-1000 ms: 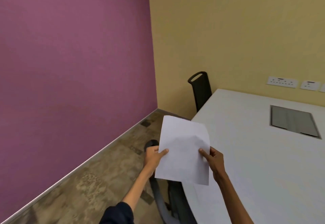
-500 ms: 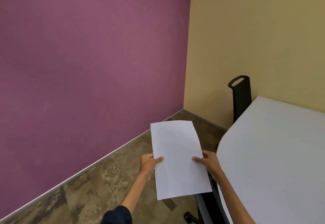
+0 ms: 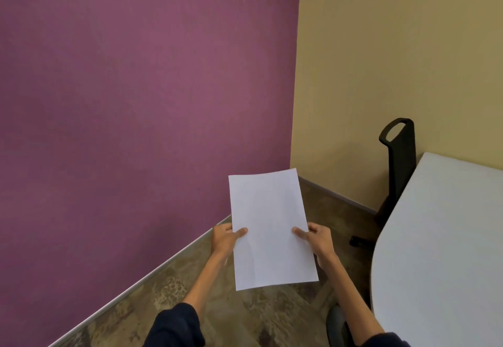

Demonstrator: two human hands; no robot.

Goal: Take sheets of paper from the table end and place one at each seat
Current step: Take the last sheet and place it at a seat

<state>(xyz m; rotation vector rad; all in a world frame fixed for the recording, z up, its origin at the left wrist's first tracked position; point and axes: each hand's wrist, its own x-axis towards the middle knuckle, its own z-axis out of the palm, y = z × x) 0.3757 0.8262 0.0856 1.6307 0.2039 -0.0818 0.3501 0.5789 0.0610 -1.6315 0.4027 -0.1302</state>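
Nearest the camera, two dark sleeves (image 3: 174, 327) are reaching forward over the patterned floor (image 3: 152, 308). A bit of a near chair (image 3: 336, 325) is showing by the right forearm, tucked against the table's near edge.

Further out, the left hand (image 3: 223, 239) is pinching the left edge of the paper (image 3: 269, 227), thumb on top, and the right hand (image 3: 318, 240) is gripping the right edge the same way. Whether this is one sheet or several I cannot tell. The paper is hanging in the air over the floor, left of the table (image 3: 441, 251) and not touching it, its long side running away from the person, lying fairly flat.

Far right, a black chair (image 3: 400, 164) is standing at the table's far left corner, against the yellow wall (image 3: 394, 47); the purple wall (image 3: 136, 88) is filling the left.

The step in hand, as I judge it, is carrying the paper to a seat. To do it well, the person should be keeping both pinches light so the sheet is not creasing, turning right toward the table, and laying it squarely in front of a chair, well in from the curved edge. If several sheets are held, one thumb should be sliding the top sheet off while the other hand is keeping the rest.
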